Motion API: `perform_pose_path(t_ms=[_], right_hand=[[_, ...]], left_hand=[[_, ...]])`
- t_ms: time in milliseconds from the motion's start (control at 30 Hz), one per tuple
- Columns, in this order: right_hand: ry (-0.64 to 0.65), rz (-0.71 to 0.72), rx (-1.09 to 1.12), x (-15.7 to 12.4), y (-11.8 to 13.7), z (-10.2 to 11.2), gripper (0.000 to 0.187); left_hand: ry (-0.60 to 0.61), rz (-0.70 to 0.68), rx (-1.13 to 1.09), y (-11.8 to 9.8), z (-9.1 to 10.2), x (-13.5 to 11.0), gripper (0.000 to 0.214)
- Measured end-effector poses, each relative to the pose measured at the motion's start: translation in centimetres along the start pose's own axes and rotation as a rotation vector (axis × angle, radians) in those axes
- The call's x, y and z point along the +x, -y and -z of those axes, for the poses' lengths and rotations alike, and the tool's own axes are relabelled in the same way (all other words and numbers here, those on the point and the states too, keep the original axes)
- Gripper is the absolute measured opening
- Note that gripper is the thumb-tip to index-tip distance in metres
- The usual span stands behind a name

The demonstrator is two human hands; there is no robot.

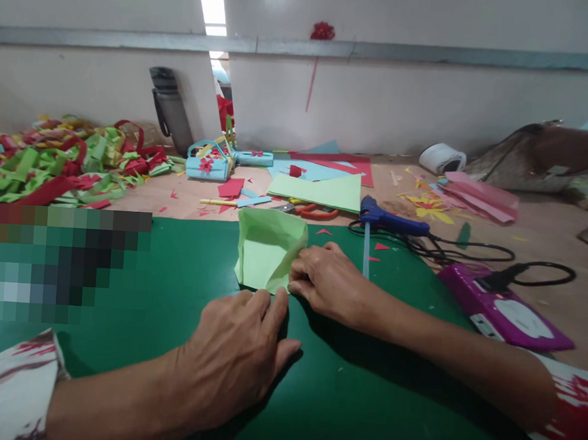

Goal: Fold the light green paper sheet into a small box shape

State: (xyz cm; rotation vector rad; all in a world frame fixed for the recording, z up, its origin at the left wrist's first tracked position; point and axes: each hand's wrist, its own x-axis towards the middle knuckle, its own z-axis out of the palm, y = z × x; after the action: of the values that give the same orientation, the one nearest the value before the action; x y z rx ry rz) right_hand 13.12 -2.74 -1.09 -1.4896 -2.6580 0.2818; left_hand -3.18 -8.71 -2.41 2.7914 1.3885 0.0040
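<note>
A light green folded paper box (264,255) stands on the green board, its hollow side toward me. My right hand (333,282) is closed on the box's right side, pinching the paper at the lower right corner. In front of the box's bottom edge lies my left hand (244,346), fingers bent forward and thumb apart. Its index fingertip reaches the paper's lower edge; I cannot tell how firmly it presses. A blue glue gun (393,219) with a glue stick lies just beyond my right hand.
The green board (172,259) covers the front. Behind it are orange-handled scissors (317,212), light green sheets (320,190), small blue paper bags (207,168) and a grey bottle (174,113). Paper strips (43,165) heap at left; a purple power strip (512,310) with cables sits right.
</note>
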Motion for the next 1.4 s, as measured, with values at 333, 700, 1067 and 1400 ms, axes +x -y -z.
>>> perform_pose_path(t_ms=[333, 700, 1067, 1400], right_hand=[[-0.023, -0.015, 0.149, -0.1, -1.0, -0.1, 0.01], [-0.047, -0.068, 0.19, -0.2, -1.3, -0.1, 0.012], [-0.077, -0.097, 0.07, -0.3, -0.4, 0.0, 0.023], [-0.275, 0.489, -0.485, -1.6, -1.0, -1.6, 0.018]], left_hand=[[0.051, -0.024, -0.019, 0.2, 0.2, 0.2, 0.045], [0.071, -0.04, -0.044, 0.3, 0.7, 0.5, 0.039], [0.068, -0.021, -0.083, 0.3, 0.5, 0.5, 0.036], [0.078, 0.026, -0.051, 0.0, 0.4, 0.1, 0.034]])
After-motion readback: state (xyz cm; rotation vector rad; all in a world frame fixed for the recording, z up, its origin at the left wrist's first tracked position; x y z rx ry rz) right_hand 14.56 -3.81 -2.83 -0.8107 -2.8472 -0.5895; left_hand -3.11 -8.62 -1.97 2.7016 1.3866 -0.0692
